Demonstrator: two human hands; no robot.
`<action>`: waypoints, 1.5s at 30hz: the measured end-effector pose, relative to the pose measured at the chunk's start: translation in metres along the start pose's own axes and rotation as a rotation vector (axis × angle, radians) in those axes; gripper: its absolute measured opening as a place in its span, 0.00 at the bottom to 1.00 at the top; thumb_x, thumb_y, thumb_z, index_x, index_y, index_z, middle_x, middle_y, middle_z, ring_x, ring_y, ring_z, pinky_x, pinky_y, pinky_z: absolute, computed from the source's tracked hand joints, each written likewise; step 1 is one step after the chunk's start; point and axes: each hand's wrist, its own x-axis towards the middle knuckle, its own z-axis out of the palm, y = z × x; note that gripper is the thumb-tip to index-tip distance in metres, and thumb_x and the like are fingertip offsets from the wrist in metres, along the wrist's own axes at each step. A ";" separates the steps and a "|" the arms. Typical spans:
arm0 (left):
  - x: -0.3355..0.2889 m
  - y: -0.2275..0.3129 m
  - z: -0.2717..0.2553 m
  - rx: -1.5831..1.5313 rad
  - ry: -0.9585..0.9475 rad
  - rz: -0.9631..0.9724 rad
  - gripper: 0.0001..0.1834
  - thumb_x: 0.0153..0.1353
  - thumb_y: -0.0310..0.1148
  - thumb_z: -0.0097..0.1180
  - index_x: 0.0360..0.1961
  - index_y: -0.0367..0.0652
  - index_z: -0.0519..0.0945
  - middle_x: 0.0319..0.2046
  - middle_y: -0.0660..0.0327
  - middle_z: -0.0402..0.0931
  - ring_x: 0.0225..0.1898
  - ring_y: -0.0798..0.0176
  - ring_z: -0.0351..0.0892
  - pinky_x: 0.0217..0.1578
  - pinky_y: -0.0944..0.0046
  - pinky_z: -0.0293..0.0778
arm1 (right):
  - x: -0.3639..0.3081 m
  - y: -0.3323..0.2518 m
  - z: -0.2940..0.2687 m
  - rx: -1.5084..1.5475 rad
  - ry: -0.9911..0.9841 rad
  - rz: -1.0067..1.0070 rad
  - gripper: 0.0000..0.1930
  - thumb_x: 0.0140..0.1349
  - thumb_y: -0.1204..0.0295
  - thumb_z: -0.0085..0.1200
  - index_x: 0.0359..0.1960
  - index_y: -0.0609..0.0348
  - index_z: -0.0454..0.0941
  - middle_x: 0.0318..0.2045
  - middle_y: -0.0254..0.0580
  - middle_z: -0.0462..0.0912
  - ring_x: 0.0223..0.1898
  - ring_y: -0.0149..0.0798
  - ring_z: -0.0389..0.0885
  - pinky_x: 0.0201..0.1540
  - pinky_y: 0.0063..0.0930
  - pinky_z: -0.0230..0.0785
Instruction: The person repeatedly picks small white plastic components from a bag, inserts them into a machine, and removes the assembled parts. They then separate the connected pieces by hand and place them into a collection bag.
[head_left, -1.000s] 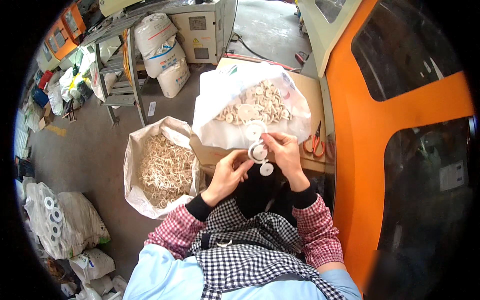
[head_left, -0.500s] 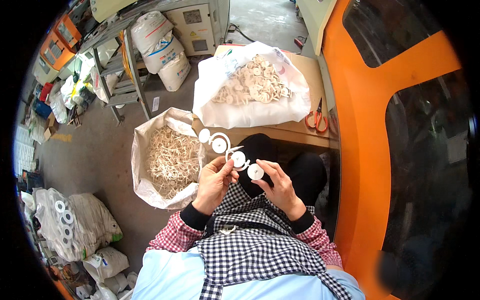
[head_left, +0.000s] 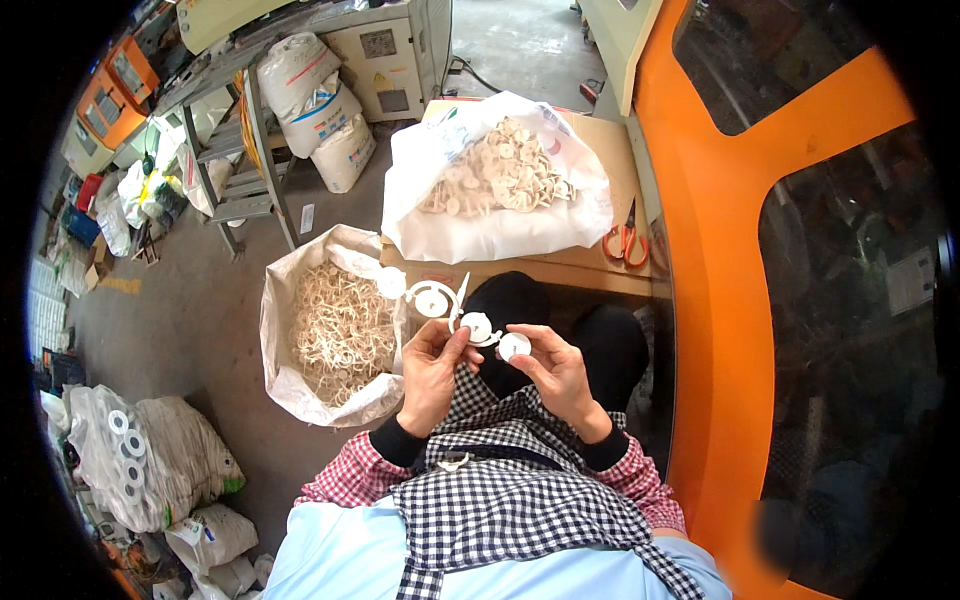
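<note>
A white plastic runner (head_left: 455, 310) with several round discs hangs over my lap. My left hand (head_left: 430, 372) is closed on it, thumb on one disc (head_left: 477, 327). Two more discs stick out to the upper left, over the edge of the sack of scraps. With thumb and fingertips, my right hand (head_left: 562, 378) pinches the rightmost white disc (head_left: 514, 346). Whether that disc is still joined to the runner I cannot tell. Ahead, an open white bag (head_left: 410, 215) holds a heap of loose discs with stems (head_left: 520, 165).
Left of my knees stands an open sack (head_left: 285, 390) filled with thin, stringy plastic scraps (head_left: 340, 335). Red-handled scissors (head_left: 626, 245) lie on the cardboard (head_left: 615, 150) beside the bag. An orange machine frame (head_left: 715, 300) rises close on my right. Full sacks (head_left: 335, 125) stand by a metal step (head_left: 245, 208).
The rightmost disc has tilted in my right fingers. The runner has turned slightly in my left hand, its pointed spur now standing more upright. The view has shifted a little.
</note>
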 end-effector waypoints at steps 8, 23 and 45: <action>-0.001 0.005 -0.001 0.086 -0.027 0.006 0.05 0.62 0.27 0.50 0.35 0.35 0.74 0.24 0.60 0.76 0.24 0.71 0.76 0.23 0.74 0.72 | 0.025 0.009 -0.009 -0.787 0.044 -0.343 0.09 0.60 0.71 0.52 0.27 0.66 0.76 0.18 0.47 0.77 0.17 0.40 0.75 0.18 0.28 0.66; 0.037 0.028 -0.011 0.072 0.154 0.141 0.05 0.64 0.29 0.48 0.34 0.39 0.74 0.20 0.67 0.72 0.18 0.74 0.70 0.19 0.76 0.66 | 0.205 0.028 -0.018 -0.528 -0.005 -0.134 0.14 0.58 0.70 0.52 0.42 0.67 0.73 0.28 0.45 0.81 0.27 0.33 0.80 0.27 0.27 0.72; 0.024 0.020 -0.021 1.149 -0.208 1.026 0.04 0.58 0.20 0.49 0.35 0.33 0.74 0.30 0.53 0.73 0.31 0.64 0.75 0.28 0.68 0.71 | 0.086 0.045 -0.009 0.114 -0.304 0.386 0.07 0.63 0.72 0.45 0.31 0.62 0.72 0.17 0.30 0.70 0.14 0.22 0.64 0.15 0.15 0.55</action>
